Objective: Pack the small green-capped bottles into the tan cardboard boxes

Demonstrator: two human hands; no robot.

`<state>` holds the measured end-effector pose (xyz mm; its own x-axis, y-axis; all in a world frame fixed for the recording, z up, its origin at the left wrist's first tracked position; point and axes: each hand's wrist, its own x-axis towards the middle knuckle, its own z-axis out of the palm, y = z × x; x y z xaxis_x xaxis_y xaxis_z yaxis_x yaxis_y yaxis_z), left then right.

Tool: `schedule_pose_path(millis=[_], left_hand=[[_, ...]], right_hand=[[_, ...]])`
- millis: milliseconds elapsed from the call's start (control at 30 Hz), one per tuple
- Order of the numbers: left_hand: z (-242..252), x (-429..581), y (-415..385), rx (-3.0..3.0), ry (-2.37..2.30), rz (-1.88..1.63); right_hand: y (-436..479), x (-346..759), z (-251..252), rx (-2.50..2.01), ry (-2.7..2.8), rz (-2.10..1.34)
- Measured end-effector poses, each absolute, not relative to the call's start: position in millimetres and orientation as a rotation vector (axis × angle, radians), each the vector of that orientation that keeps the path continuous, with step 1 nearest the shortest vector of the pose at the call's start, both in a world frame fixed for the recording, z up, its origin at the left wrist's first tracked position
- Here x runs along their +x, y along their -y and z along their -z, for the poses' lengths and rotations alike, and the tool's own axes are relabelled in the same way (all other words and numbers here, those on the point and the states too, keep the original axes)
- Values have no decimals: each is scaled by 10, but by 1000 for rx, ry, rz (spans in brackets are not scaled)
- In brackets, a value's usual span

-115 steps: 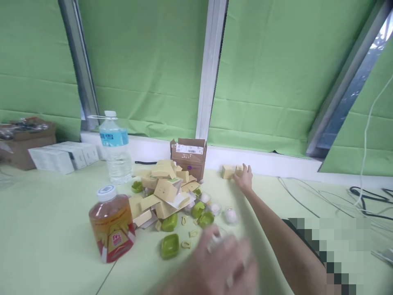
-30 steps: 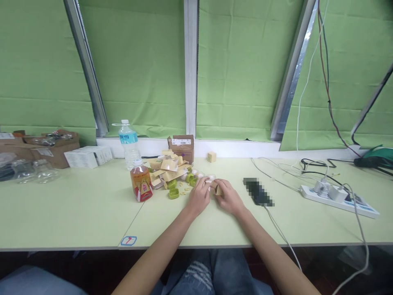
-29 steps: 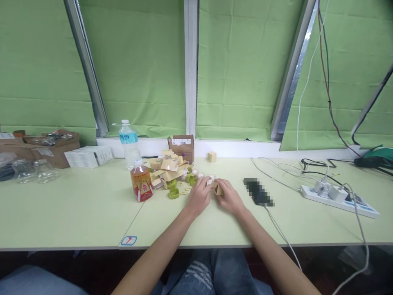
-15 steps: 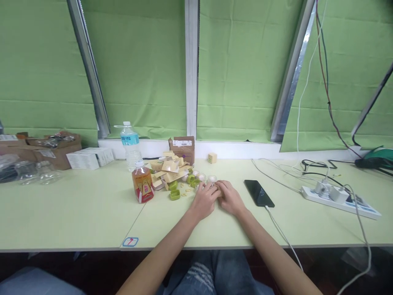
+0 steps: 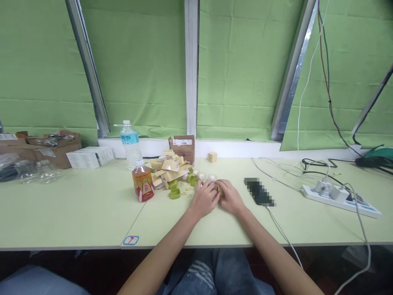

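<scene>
My left hand [image 5: 205,199] and my right hand [image 5: 230,197] meet over the table, fingers curled and closed around a small cream box [image 5: 219,190]. Most of that box is hidden behind the fingers. Just beyond the fingertips sits a clear round cup with something white in it [image 5: 212,178], with a similar one [image 5: 202,176] to its left. Left of my hands lie a green square container [image 5: 175,194], more green pieces [image 5: 190,178] and several tiny yellow bits [image 5: 184,193]. Behind them is a heap of opened cream cartons [image 5: 170,166].
A red-labelled drink bottle [image 5: 143,184] and a water bottle [image 5: 130,147] stand left of the heap. At the back are a brown box [image 5: 183,148] and a closed cream box [image 5: 212,157]. Rightward lie a phone [image 5: 259,192] on a cable and a power strip [image 5: 340,200]. Glass jars [image 5: 46,171] stand far left.
Both hands stay in nearly the same place, with small finger movements. The cream box between them shows less than before.
</scene>
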<state>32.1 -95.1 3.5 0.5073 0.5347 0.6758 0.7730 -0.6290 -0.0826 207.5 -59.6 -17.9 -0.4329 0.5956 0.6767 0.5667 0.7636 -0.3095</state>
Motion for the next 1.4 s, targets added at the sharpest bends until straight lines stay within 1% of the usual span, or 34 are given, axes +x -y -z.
schedule_pose_path(millis=[400, 700, 1000, 1400], left_hand=[[13, 272, 945, -2312, 1128, 728], [1, 317, 986, -2324, 1274, 865], [-9, 274, 956, -2340, 1366, 863], [-86, 249, 938, -2338, 1621, 1126]], right_hand=[[572, 2079, 205, -881, 2120, 33], [595, 2067, 185, -901, 2102, 26], [619, 2066, 178, -882, 2139, 67], [638, 2033, 172, -746, 2251, 301]])
